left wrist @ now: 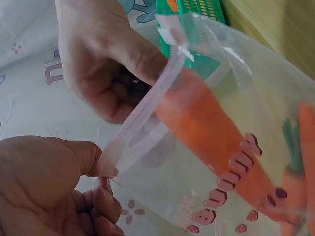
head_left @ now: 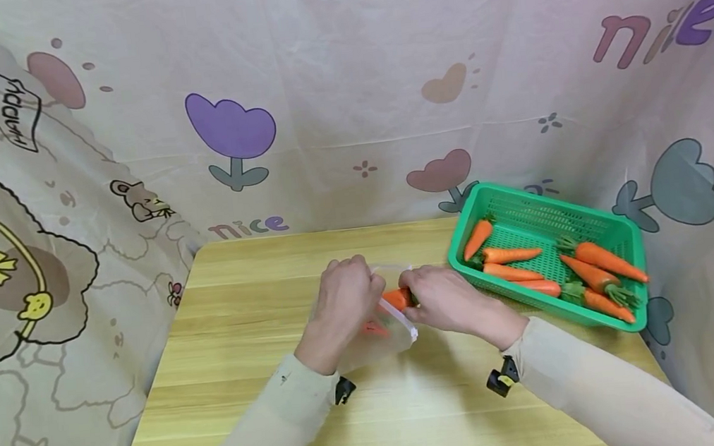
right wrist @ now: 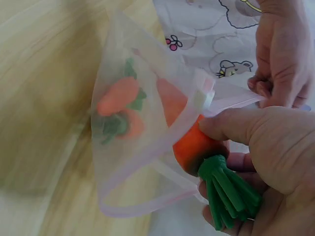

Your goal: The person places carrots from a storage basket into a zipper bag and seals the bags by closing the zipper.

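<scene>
A clear zip bag (left wrist: 236, 69) with a pale pink zip edge and printed lettering is spread open between the hands. At one end of its mouth, my left hand (head_left: 348, 293) pinches the zip edge between thumb and fingers. My right hand (head_left: 443, 297) grips a carrot (right wrist: 197, 147) near its green top. That carrot's tip is inside the bag, while its leafy stub (right wrist: 229, 191) stays outside the mouth. Deeper in the bag lie several more carrots (right wrist: 120, 96), blurred by the plastic.
A green plastic basket (head_left: 636, 248) stands at the table's right back, holding several carrots (head_left: 609, 257). The wooden table (head_left: 230, 376) lies beneath the hands. A printed cloth (head_left: 331, 76) hangs behind and along both sides.
</scene>
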Demonstrator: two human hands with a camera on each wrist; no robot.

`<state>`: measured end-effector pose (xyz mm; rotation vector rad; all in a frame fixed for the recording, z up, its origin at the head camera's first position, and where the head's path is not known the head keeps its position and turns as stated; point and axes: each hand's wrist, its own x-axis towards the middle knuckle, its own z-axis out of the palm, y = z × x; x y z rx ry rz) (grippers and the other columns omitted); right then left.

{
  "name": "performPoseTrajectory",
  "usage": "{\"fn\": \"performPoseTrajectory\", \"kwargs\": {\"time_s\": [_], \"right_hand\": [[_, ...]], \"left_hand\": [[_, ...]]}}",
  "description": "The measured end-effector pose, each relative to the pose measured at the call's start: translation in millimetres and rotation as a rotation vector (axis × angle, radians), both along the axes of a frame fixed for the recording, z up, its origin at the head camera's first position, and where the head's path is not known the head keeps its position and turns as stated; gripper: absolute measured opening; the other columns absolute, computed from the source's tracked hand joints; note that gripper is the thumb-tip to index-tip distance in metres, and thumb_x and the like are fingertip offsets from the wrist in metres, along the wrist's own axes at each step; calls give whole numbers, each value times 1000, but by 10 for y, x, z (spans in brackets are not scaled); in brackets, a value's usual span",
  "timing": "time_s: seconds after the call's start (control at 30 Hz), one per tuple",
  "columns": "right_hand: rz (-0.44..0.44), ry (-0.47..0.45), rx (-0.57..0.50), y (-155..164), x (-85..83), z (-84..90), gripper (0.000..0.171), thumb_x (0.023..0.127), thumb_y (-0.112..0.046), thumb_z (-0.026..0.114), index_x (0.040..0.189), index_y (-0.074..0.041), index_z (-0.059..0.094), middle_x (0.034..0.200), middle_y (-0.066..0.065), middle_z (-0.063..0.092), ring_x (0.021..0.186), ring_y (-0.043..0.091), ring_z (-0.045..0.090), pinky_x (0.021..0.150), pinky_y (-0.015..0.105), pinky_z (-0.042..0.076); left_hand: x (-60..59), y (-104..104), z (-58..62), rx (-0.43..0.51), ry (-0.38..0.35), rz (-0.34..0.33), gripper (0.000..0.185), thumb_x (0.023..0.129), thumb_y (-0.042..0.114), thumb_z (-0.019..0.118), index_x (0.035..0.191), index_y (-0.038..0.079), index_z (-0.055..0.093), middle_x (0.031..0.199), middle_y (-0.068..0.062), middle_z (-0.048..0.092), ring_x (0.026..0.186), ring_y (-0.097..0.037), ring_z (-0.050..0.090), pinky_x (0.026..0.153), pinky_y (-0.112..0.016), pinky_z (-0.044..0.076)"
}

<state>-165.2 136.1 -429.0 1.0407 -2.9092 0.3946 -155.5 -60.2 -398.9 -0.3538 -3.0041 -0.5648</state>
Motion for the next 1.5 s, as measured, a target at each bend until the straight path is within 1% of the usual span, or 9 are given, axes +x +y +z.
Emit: {"fn": "performPoseTrajectory", "kwargs": {"time_s": [0.27,0.47,0.63,0.73,0.83,0.97,1.23,1.33,1.5], "right_hand": [[-14,-255,-76,-115,-51,-89,23,91,-30,80,100,-15,65,80,-8,63,67,10,56,61,29,47],[48,-492,-244,-146,-19,-186,18,101,-15,67,118,-13,70,106,-4,76,98,11,72,87,33,57],[8,-307,-239,-65,34,-280,13,100,-10,64,108,-12,74,91,-5,75,78,8,66,73,32,57],[-146,-140,-229,37,48,-387,9,98,-13,67,93,-12,74,75,-5,68,62,8,56,60,30,51],[-350,-114,-205,169,41,-519,21,98,-23,69,81,-11,69,64,-4,60,55,11,50,52,31,43],[-512,-349,-219,320,31,-695,44,101,-42,66,69,-13,61,56,-2,52,49,15,46,48,30,36],[-507,-926,-582,260,122,-800,48,103,-43,64,95,4,72,85,15,75,72,21,70,61,35,57],[-469,-983,-628,208,151,-805,33,102,-26,66,89,4,70,77,9,74,66,14,67,59,29,56],[-427,-825,-731,60,92,-710,22,103,-11,58,86,0,67,73,6,68,64,14,62,59,26,53]], "left_hand": [[-15,75,-22,37,-46,35,30,99,16,57,70,12,51,67,-3,51,67,-25,49,73,-37,43],[-38,75,-26,78,10,56,30,98,13,53,68,12,50,66,-4,51,64,-23,48,66,-36,45],[-58,9,4,122,22,115,29,96,11,52,67,12,50,63,-4,50,63,-23,47,63,-34,43],[-71,-38,29,143,-5,158,25,95,12,51,70,12,52,66,-4,53,68,-24,51,67,-35,45],[-78,-73,45,160,-24,181,23,95,13,50,73,12,53,69,-4,56,72,-25,54,71,-36,46],[-80,-94,34,168,-21,180,24,96,13,50,73,11,53,68,-4,54,73,-25,53,70,-35,44],[-72,-132,30,166,-36,203,24,98,15,50,75,11,53,71,-6,55,75,-26,54,71,-35,46],[-59,-141,38,165,-57,212,24,100,17,51,77,11,54,73,-6,56,78,-26,55,73,-36,47],[-27,-135,-2,50,-55,96,26,100,15,57,75,11,55,69,-4,56,70,-24,54,77,-39,49]]}}
